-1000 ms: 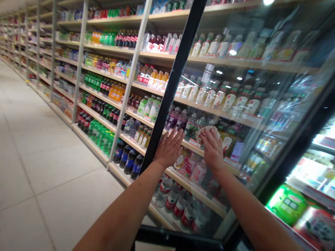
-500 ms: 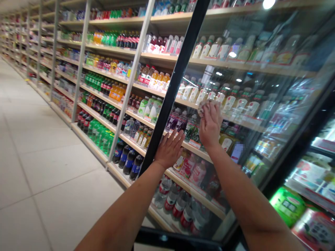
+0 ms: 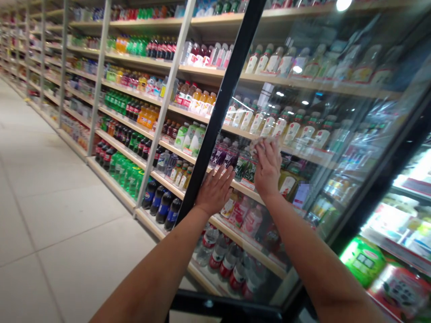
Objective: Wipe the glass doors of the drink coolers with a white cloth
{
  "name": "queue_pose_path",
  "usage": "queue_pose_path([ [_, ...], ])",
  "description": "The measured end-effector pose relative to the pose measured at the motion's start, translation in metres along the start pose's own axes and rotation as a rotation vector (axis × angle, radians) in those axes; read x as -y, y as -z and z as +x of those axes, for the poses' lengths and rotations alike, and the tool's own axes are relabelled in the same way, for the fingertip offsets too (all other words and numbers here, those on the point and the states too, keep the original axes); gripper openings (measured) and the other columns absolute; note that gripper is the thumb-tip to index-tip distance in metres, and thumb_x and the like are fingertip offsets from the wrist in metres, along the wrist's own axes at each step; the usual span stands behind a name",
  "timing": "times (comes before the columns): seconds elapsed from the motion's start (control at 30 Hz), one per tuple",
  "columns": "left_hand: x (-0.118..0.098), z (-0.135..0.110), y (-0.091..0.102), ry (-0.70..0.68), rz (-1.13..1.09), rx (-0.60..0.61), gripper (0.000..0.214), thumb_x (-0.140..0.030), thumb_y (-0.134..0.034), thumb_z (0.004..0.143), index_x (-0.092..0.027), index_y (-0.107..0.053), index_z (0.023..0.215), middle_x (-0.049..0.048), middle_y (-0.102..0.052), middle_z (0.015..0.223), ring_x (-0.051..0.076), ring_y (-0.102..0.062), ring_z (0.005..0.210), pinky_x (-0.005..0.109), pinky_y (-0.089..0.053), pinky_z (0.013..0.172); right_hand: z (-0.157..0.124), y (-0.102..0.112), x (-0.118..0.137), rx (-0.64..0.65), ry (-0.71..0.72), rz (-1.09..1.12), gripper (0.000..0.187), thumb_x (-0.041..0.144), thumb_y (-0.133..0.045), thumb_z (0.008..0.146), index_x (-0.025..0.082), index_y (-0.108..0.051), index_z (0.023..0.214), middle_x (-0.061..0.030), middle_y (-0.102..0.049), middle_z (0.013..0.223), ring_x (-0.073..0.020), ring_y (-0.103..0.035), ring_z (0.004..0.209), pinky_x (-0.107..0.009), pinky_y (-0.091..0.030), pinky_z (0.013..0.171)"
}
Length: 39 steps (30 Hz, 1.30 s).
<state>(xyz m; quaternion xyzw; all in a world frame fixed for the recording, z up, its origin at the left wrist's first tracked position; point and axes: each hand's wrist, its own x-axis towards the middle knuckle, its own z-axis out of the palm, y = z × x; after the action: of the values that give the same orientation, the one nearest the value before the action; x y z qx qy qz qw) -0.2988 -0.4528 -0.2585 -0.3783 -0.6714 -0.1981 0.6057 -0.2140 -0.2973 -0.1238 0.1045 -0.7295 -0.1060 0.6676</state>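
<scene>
A glass door [image 3: 323, 179] in a black frame [image 3: 220, 112] stands swung open before me. My right hand [image 3: 268, 168] presses a crumpled, light-coloured cloth [image 3: 257, 146] flat to the glass, its fingers over the rag. Lower and to the left, my left hand [image 3: 215, 190] lies with spread fingers on the pane beside the black frame, holding nothing. Through the glass, bottles on shelves show behind both hands. Much of the cloth is hidden under the right fingers.
Beyond the door, a long wall of shelves [image 3: 134, 123] full of drink bottles runs off to the left. Pale floor tiles [image 3: 77, 237] lie alongside. At the right, a lit cooler [image 3: 414, 184] holds a green pack [image 3: 363, 260] and a red pack [image 3: 399, 287].
My right hand and the cloth have slid slightly down the glass. My left hand stays on the pane near the frame. The whole view has shifted a little.
</scene>
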Motion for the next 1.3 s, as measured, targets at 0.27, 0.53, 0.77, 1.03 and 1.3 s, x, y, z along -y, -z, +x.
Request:
queue_pose_path([
  [0.27,0.0,0.0,-0.001,-0.002,0.011,-0.009,0.057,-0.034,-0.049,0.101,-0.011,-0.041,0.153,0.0107,-0.036,0.161,0.027,-0.02,0.155,0.046,-0.013,0.128,-0.005,0.006,-0.009,0.028,0.083,-0.04,0.051,0.013,-0.033,0.101,0.029,-0.054,0.145,-0.0054,-0.051,0.152,-0.0226,-0.031,0.152,-0.056,-0.035,0.121],
  [0.53,0.0,0.001,0.002,0.0,0.003,0.003,0.056,-0.033,-0.048,0.101,-0.012,-0.042,0.153,0.0095,-0.037,0.161,0.028,-0.021,0.154,0.046,-0.014,0.127,-0.011,0.014,-0.027,0.063,0.088,0.015,0.048,0.016,-0.037,0.101,0.03,-0.054,0.144,-0.0058,-0.051,0.151,-0.0228,-0.031,0.152,-0.057,-0.033,0.122],
  [0.77,0.0,0.0,0.0,0.0,-0.013,-0.004,0.057,-0.033,-0.047,0.102,-0.012,-0.04,0.154,0.0096,-0.037,0.16,0.028,-0.023,0.154,0.046,-0.015,0.127,-0.004,0.029,-0.071,-0.175,-0.033,-0.06,0.042,0.023,-0.038,0.104,0.022,-0.057,0.141,-0.0119,-0.052,0.149,-0.0269,-0.034,0.15,-0.061,-0.032,0.12],
  [1.03,0.0,-0.001,0.0,0.006,0.017,0.02,0.057,-0.035,-0.049,0.101,-0.013,-0.041,0.154,0.0102,-0.038,0.16,0.028,-0.026,0.153,0.046,-0.016,0.127,-0.048,0.045,-0.068,0.02,0.143,-0.097,0.044,0.016,-0.041,0.102,0.024,-0.055,0.143,-0.0109,-0.053,0.149,-0.025,-0.034,0.15,-0.054,-0.036,0.12],
  [1.3,0.0,0.0,0.0,0.0,0.017,-0.004,0.056,-0.034,-0.048,0.102,-0.012,-0.042,0.153,0.0096,-0.039,0.16,0.028,-0.028,0.152,0.045,-0.017,0.126,-0.077,0.052,-0.074,0.019,0.137,-0.108,0.052,0.015,-0.045,0.101,0.027,-0.044,0.152,-0.0111,-0.047,0.154,-0.0289,-0.03,0.152,-0.06,-0.034,0.12],
])
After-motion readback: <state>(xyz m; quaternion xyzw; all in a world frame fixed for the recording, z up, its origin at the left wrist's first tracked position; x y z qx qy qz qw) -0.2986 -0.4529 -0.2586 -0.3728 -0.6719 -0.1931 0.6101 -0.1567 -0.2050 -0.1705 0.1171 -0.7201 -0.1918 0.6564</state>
